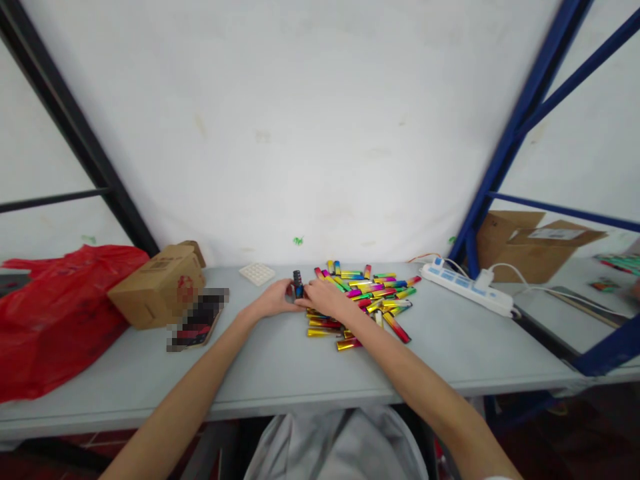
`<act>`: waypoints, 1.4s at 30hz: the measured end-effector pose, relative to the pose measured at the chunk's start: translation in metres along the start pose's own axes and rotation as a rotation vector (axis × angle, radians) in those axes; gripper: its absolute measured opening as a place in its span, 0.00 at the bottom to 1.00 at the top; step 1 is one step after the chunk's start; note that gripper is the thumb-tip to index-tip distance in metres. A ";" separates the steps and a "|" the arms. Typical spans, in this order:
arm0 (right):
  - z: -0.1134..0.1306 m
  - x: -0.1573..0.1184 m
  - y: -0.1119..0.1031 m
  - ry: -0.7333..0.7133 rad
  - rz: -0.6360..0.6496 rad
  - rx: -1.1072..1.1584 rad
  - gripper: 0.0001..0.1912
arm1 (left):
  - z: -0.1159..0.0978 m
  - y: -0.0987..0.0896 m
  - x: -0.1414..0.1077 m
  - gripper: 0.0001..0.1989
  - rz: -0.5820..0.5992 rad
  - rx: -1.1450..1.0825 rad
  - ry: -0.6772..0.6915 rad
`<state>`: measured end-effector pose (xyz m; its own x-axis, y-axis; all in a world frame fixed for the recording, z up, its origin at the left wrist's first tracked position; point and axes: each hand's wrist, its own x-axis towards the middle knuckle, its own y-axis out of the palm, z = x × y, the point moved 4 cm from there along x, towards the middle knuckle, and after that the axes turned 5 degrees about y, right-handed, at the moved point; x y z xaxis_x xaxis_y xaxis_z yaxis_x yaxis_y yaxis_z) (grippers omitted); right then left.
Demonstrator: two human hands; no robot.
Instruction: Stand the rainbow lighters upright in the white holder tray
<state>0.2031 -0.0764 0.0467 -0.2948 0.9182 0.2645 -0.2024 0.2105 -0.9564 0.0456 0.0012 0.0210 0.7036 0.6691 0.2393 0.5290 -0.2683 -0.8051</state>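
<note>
Nearest me is the grey cloth over my lap, and beyond it the bare front of the table. My left hand is curled around a dark ridged piece, which stands roughly upright between my two hands. My right hand has its fingers bent in against the same piece; I cannot tell whether they pinch it or only steady it. I judge this to be a step of two-handed handling, and the next move calls for a firm left grip with small, careful motions of the right fingers. Beneath and to the right of my right hand spreads a loose pile of shiny coloured sticks. Left of my left hand lies a phone, with a cardboard box past it. Just beyond my left hand is a white gridded pad; well right of my right hand, a power strip. Farthest is the pale wall.
</note>
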 end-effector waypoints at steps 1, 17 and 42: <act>-0.005 0.000 -0.002 0.006 -0.005 0.029 0.25 | 0.001 0.001 0.000 0.34 -0.013 0.016 -0.013; -0.104 -0.017 -0.013 0.303 -0.014 0.099 0.08 | -0.004 -0.012 -0.008 0.31 -0.040 -0.025 -0.051; -0.124 -0.030 0.004 0.624 -0.394 1.251 0.23 | 0.000 -0.002 -0.017 0.24 -0.095 0.007 -0.087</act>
<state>0.3271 -0.0613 0.0195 0.3518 0.9333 0.0719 -0.9351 0.3539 -0.0179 0.0325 -0.0101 0.0188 0.6062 0.7493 0.2666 0.5879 -0.1964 -0.7847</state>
